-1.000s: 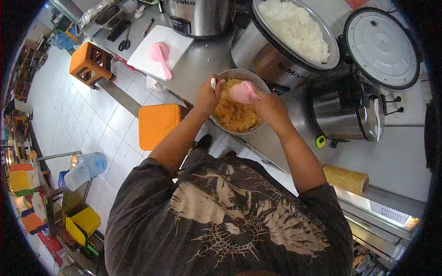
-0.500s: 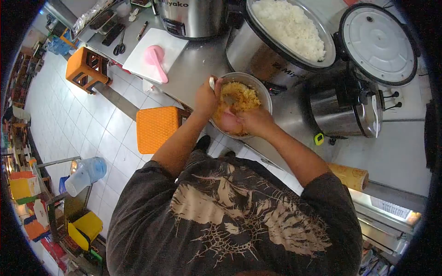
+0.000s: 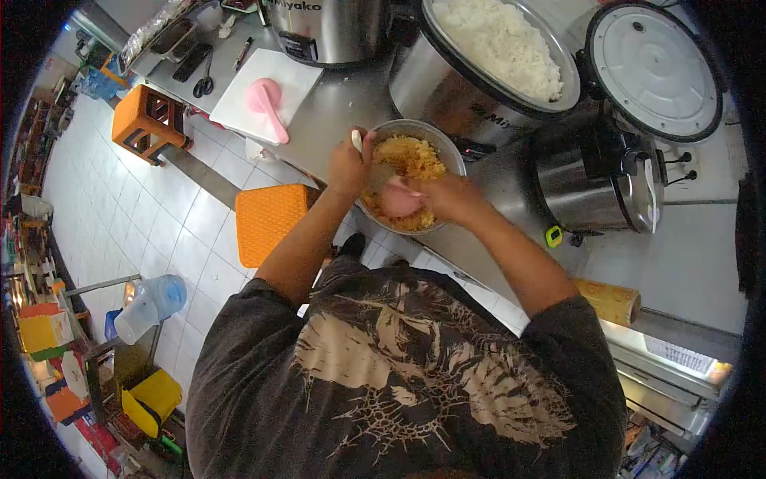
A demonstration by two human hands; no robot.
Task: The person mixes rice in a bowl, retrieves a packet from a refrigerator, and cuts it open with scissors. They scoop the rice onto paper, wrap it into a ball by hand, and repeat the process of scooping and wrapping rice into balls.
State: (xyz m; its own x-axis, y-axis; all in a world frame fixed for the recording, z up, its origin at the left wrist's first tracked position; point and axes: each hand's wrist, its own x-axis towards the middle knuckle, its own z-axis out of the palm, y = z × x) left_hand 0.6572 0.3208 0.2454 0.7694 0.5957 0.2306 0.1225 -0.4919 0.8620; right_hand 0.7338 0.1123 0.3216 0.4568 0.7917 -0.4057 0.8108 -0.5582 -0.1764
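Steel worktop (image 3: 351,104) carries a bowl (image 3: 447,152) of partly mixed yellow rice, its rim gripped by the closed left hand (image 3: 348,166), while the right hand (image 3: 447,198), just beside, is wrapped around a pink rice paddle (image 3: 399,201) sunk in the rice, white grains remaining unblended.

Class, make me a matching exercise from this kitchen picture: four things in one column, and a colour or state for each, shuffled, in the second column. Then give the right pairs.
Things
1. Stool beside the counter
2. Big rice cooker
3. Metal bowl under the hands
4. Rice paddle on the white board

Colour or state
A. lid open, full of white rice
B. pink
C. orange
D. holds yellowish-brown rice

Right pairs: 1-C, 2-A, 3-D, 4-B.

The left hand grips the bowl's rim; the right hand holds a second pink paddle in the rice.
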